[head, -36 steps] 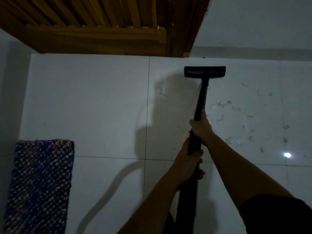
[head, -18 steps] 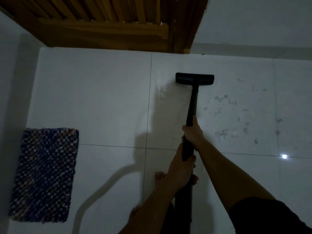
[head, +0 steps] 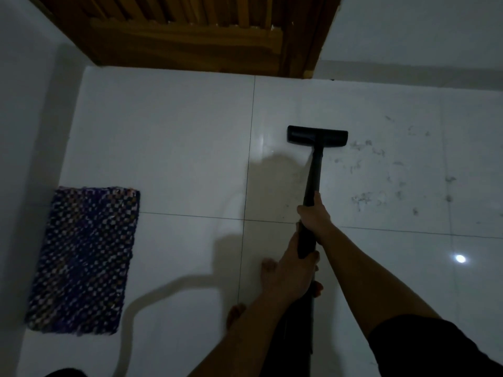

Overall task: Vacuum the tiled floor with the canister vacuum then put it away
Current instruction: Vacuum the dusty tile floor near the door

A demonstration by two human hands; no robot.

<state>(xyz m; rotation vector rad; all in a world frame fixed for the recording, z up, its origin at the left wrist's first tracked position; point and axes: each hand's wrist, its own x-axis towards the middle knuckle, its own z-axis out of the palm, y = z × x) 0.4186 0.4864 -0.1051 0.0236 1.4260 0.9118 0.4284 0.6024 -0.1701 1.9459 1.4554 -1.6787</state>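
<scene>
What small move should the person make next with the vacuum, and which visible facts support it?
Probably slide the floor head rightward onto the debris scattered on the tiled floor beside it. The right hand and, lower down, the left hand both grip the wand, so a sideways sweep looks ready; the floor left of the head appears clean.

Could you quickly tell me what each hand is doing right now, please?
Left hand: grips the wand, nearer the person.
Right hand: grips the wand, farther along it.
</scene>
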